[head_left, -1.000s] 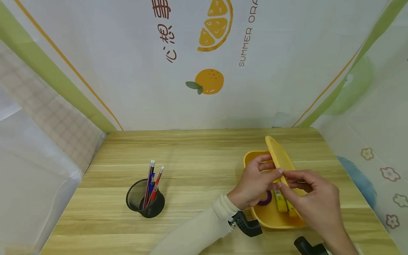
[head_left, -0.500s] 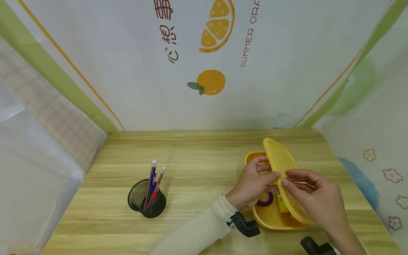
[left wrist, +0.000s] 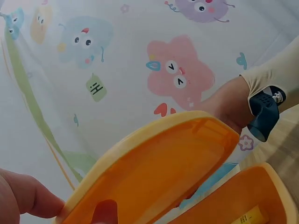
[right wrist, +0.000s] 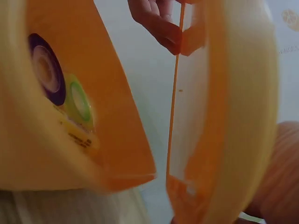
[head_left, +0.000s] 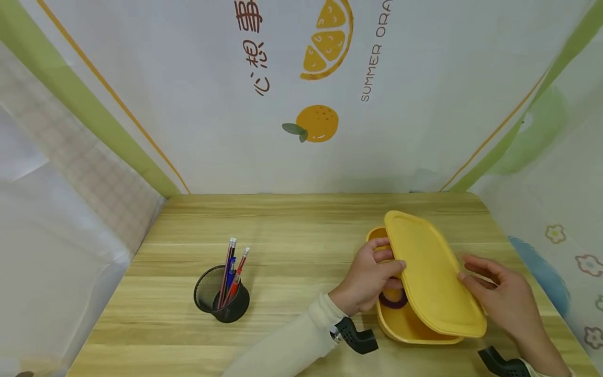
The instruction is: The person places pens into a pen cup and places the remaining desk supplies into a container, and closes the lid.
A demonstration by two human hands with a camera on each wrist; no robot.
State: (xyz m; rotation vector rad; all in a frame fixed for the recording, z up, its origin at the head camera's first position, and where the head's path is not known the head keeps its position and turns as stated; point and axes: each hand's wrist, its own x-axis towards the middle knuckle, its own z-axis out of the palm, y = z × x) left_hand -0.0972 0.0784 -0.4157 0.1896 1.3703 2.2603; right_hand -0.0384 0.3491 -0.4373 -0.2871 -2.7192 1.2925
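A yellow lid [head_left: 433, 272] leans at a slant over a yellow plastic box [head_left: 400, 325] on the right of the table. My left hand [head_left: 365, 275] pinches the lid's left edge, thumb on top; the left wrist view shows a fingertip [left wrist: 105, 212] against its underside. At the lid's right edge, my right hand [head_left: 511, 298] holds with thumb and fingers. Inside the box lie a purple-rimmed roll of tape [right wrist: 55, 88], a green-rimmed roll [right wrist: 70, 102] and a yellow item with black print [left wrist: 252, 217]. The lid hides much of the box's inside.
To the left stands a black mesh pen holder [head_left: 233, 310] with several pencils and pens [head_left: 231, 277]. The wood-grain table [head_left: 301, 225] ends at a printed cloth [head_left: 235, 157] behind, with more cloth on both sides.
The lid has tilted down to the right, turning its flat face up and covering more of the box. My right hand has shifted from the lid's left edge to its right edge.
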